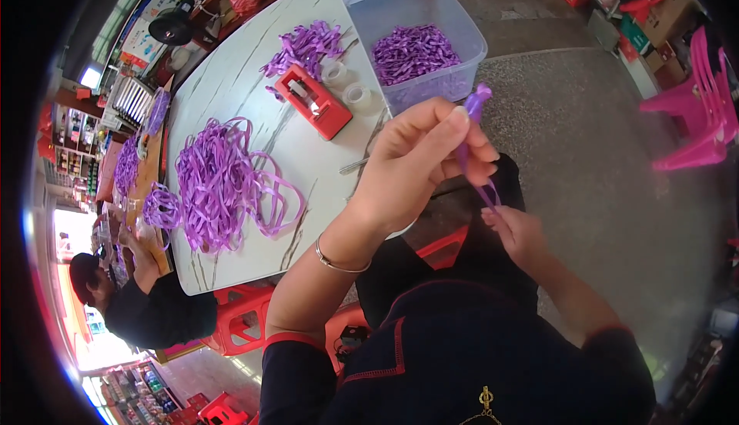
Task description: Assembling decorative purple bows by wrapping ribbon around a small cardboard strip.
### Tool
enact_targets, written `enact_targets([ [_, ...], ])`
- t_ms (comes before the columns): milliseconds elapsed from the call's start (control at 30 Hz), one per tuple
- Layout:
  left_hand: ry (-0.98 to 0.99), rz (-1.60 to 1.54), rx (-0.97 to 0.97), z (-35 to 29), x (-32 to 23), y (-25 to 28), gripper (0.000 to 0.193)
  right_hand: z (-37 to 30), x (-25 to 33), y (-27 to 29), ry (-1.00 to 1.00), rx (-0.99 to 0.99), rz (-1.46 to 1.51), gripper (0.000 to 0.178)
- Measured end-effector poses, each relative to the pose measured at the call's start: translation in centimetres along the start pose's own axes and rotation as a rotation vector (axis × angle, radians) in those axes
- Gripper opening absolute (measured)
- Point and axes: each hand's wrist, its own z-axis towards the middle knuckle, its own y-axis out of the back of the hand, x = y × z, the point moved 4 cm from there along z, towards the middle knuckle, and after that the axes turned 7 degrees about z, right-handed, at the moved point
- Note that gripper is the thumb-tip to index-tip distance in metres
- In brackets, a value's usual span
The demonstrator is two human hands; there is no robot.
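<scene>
My left hand (419, 159) is raised above my lap, its fingers pinched around a folded purple ribbon (475, 117) whose looped end sticks up past my fingertips. Lower and to the right, my right hand (514, 231) grips the two tails of the same ribbon, pulled taut between the hands. A silver bracelet (336, 262) circles my left wrist. Beyond the hands lies a white marbled table (239, 78) with a big tangle of purple ribbon (219, 186).
A clear plastic tub (450, 40) holds finished purple pieces. A red tape dispenser (314, 102) and two tape rolls (346, 86) sit near another ribbon pile (304, 46). Another person (146, 294) sits at the table's left. Red stools (242, 321) stand below; pink chairs (697, 109) at right.
</scene>
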Motion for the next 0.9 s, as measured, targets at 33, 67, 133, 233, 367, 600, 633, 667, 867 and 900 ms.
enact_targets([
  [33, -0.021, 0.001, -0.011, -0.1, 0.0, 0.2, 0.024, -0.3, -0.8, 0.4, 0.049, -0.030, -0.045, 0.014],
  [67, -0.040, -0.002, -0.019, -0.2, 0.2, 0.5, 0.024, -0.3, -1.4, 1.0, 0.055, -0.028, -0.125, 0.013],
  [133, -0.038, 0.006, 0.001, -0.6, 0.4, 1.6, 0.024, -0.2, -1.9, 2.0, 0.083, -0.043, -0.189, 0.013],
  [233, -0.045, 0.049, -0.041, -1.6, -0.1, 2.0, 0.025, 0.2, -2.5, 3.2, 0.091, -0.045, -0.288, 0.015],
  [367, 0.018, 0.100, -0.071, -4.1, -0.8, 3.6, 0.025, 1.1, -3.1, 4.1, 0.243, -0.061, -0.521, 0.015],
  [600, 0.183, 0.277, -0.271, -8.4, 1.2, 9.1, 0.024, 3.7, -0.2, 5.5, 0.193, 0.038, -0.576, 0.024],
  [633, 0.180, 0.275, -0.279, -8.9, 1.3, 9.4, 0.024, 4.0, 0.2, 5.3, 0.205, 0.052, -0.551, 0.026],
  [667, 0.186, 0.256, -0.317, -9.3, 1.5, 9.7, 0.024, 4.2, 0.6, 5.2, 0.216, 0.065, -0.529, 0.029],
  [867, 0.176, 0.202, -0.349, -10.3, 2.1, 10.3, 0.022, 4.4, 1.5, 5.2, 0.451, -0.018, -0.673, 0.034],
  [900, 0.182, 0.213, -0.335, -10.3, 2.2, 10.1, 0.022, 4.5, 1.6, 5.3, 0.454, -0.015, -0.675, 0.034],
])
